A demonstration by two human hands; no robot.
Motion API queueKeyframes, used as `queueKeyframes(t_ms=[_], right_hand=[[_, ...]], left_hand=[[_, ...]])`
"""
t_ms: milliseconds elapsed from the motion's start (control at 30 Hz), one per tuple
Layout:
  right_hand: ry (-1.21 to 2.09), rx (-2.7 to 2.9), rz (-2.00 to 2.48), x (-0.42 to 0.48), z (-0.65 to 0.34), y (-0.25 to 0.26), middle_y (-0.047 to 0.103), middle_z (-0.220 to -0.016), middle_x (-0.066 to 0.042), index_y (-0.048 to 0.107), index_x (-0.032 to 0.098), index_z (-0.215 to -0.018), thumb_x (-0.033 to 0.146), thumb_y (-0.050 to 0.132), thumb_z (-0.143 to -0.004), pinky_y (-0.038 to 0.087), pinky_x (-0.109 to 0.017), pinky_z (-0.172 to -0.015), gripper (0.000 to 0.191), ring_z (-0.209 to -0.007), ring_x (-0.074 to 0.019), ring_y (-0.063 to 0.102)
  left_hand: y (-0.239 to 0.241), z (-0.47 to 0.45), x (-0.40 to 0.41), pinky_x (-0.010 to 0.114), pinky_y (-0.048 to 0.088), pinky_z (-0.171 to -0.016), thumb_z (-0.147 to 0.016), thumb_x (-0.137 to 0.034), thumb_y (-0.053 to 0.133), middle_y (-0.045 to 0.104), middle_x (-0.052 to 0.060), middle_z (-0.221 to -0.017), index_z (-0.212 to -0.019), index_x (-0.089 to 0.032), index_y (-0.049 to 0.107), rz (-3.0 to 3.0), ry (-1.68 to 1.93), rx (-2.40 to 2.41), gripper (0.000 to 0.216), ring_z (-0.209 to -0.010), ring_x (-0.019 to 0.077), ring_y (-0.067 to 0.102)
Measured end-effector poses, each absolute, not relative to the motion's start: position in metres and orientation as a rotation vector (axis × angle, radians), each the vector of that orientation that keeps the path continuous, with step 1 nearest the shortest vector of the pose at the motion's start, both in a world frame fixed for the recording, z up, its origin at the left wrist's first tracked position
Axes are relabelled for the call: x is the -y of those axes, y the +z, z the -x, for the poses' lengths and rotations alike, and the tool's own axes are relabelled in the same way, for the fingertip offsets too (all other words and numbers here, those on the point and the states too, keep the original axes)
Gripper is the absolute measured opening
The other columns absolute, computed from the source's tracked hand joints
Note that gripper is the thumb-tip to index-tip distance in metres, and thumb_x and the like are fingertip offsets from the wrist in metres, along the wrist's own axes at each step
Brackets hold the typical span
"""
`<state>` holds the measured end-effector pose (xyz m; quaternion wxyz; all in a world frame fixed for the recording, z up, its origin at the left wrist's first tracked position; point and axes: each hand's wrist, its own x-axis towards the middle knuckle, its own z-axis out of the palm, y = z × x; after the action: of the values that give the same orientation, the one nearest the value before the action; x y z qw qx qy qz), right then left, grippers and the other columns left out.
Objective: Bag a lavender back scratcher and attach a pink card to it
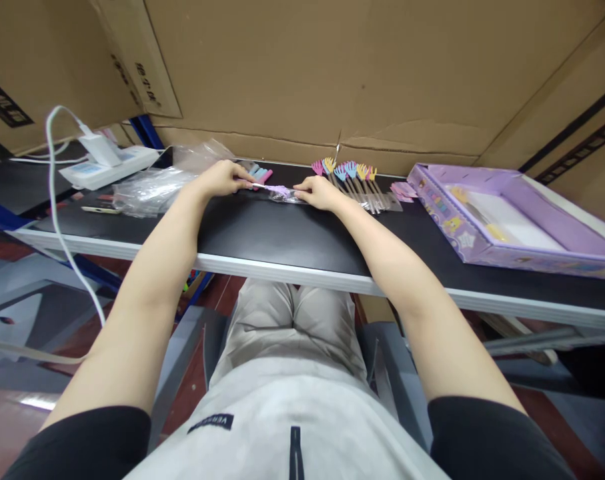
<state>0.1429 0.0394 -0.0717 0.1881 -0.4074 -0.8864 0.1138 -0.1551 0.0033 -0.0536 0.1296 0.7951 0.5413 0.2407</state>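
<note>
Both my hands rest on the black table (pixel 282 233) at its far side. My left hand (pixel 225 178) is closed, pinching one end of a small purple item with a thin white stick (pixel 276 190), next to a few blue and pink pieces (pixel 260 175). My right hand (pixel 319 193) is closed on the other end, where a small clear plastic sleeve (pixel 288 196) lies around the item. Just right of my right hand lies a row of several colourful hand-shaped sticks (pixel 349 175) on clear plastic.
A purple cardboard tray box (pixel 502 217) stands at the right. Clear plastic bags (pixel 155 187) and a white power strip with a charger and cable (pixel 105 163) are at the left. Brown cardboard boxes (pixel 332 73) wall off the back. Small pink cards (pixel 402 191) lie near the tray.
</note>
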Motion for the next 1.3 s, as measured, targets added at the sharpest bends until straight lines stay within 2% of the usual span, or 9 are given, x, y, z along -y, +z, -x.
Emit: queueKeyframes(t_ms=[233,400,533,667,867,1000,1300], right_hand=[[0.394,2.400,1.138,-0.035,-0.142,-0.071,0.081,-0.116,-0.013,0.084,0.011,-0.120,0.032,0.073,-0.092,0.053,-0.038,-0.106,0.036,-0.115,-0.0287,0.072],[0.441,2.364,1.126,-0.035,-0.143,-0.073,0.081,-0.116,-0.013,0.086,0.012,-0.114,0.020,0.070,-0.092,0.054,-0.039,-0.109,0.028,-0.114,-0.0272,0.074],[0.499,2.311,1.114,-0.037,-0.141,-0.076,0.080,-0.117,-0.014,0.086,0.012,-0.111,0.010,0.065,-0.092,0.053,-0.040,-0.112,0.029,-0.114,-0.0259,0.075],[0.600,2.201,1.101,-0.044,-0.137,-0.083,0.081,-0.109,-0.013,0.085,0.010,-0.112,0.003,0.064,-0.088,0.055,-0.040,-0.111,0.033,-0.108,-0.0233,0.076],[0.774,2.033,1.091,-0.057,-0.134,-0.090,0.079,-0.090,-0.009,0.084,0.009,-0.111,0.001,0.069,-0.083,0.060,-0.041,-0.102,0.032,-0.090,-0.0197,0.075],[0.830,1.970,1.119,-0.055,-0.135,-0.088,0.077,-0.087,-0.007,0.083,0.009,-0.113,0.002,0.068,-0.084,0.062,-0.040,-0.099,0.034,-0.085,-0.0178,0.075],[0.884,1.928,1.145,-0.043,-0.130,-0.082,0.078,-0.090,-0.008,0.081,0.010,-0.110,0.001,0.065,-0.087,0.063,-0.038,-0.099,0.029,-0.084,-0.0154,0.075]], left_hand=[[-0.053,0.155,-0.003,0.033,0.049,-0.092,-0.085,-0.038,0.073,0.079,0.007,-0.092,-0.112,-0.019,0.087,-2.312,0.664,-1.644,0.036,-0.089,0.0221,0.068],[-0.053,0.153,-0.002,0.034,0.049,-0.094,-0.086,-0.037,0.071,0.079,0.009,-0.097,-0.113,-0.017,0.087,-2.346,0.642,-1.675,0.038,-0.092,0.0235,0.068],[-0.055,0.151,-0.004,0.035,0.049,-0.094,-0.085,-0.038,0.071,0.081,0.010,-0.098,-0.111,-0.017,0.088,-2.369,0.631,-1.642,0.038,-0.093,0.0242,0.069],[-0.056,0.150,-0.005,0.035,0.049,-0.095,-0.084,-0.037,0.070,0.082,0.008,-0.101,-0.112,-0.019,0.088,-2.412,0.610,-1.640,0.037,-0.098,0.0263,0.070],[-0.060,0.151,-0.009,0.033,0.050,-0.087,-0.086,-0.043,0.070,0.080,0.008,-0.097,-0.114,-0.019,0.088,-2.476,0.648,-1.583,0.041,-0.089,0.0238,0.068],[-0.062,0.151,-0.010,0.034,0.050,-0.085,-0.087,-0.050,0.071,0.077,0.008,-0.090,-0.112,-0.019,0.088,-2.468,0.699,-1.542,0.044,-0.084,0.0225,0.066],[-0.062,0.145,-0.007,0.035,0.049,-0.093,-0.085,-0.046,0.074,0.074,0.006,-0.088,-0.111,-0.017,0.087,-2.382,0.742,-1.470,0.041,-0.087,0.0217,0.065]])
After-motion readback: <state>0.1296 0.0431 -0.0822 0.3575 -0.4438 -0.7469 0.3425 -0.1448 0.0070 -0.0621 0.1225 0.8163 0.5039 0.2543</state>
